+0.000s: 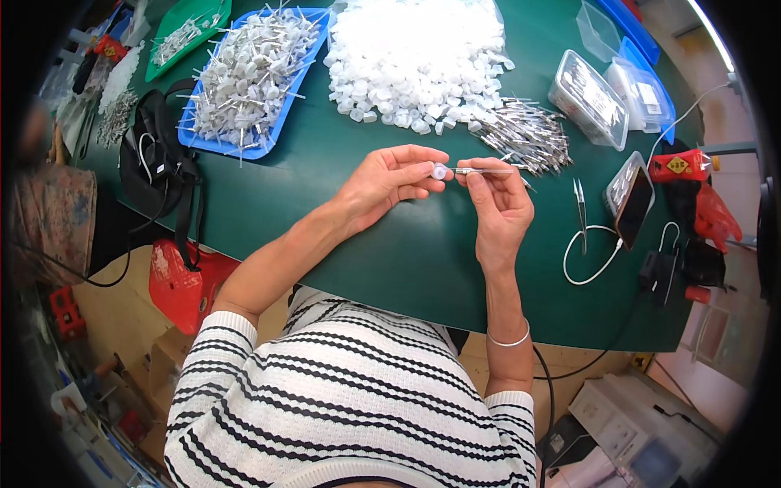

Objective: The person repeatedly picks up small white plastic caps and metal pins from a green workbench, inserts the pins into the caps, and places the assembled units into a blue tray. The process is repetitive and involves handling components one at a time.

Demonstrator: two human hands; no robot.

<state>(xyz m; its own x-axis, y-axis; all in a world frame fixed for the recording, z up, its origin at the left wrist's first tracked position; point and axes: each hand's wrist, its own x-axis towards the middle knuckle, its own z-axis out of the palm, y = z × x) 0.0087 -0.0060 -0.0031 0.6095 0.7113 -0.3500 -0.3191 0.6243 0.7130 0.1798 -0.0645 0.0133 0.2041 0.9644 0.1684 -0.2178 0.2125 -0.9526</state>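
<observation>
Over the middle of the green table, my left hand (399, 172) pinches a small translucent white plastic cap (439, 172) between thumb and fingers. My right hand (498, 193) grips a thin metal pin (486, 171), pointed left toward the cap. The pin's left end meets the cap or lies very close to it; I cannot tell how deep it sits. Beyond my hands spreads a big heap of white caps (415, 61). A pile of loose metal pins (525, 134) lies just past my right hand.
A blue tray (185, 134) heaped with pin-and-cap pieces stands at the left, a green tray (154, 71) behind it. On the right are tweezers (580, 207), a clear box (590, 102), a phone (634, 207) with a white cable, and a red bottle (679, 166). A black bag (150, 150) sits left.
</observation>
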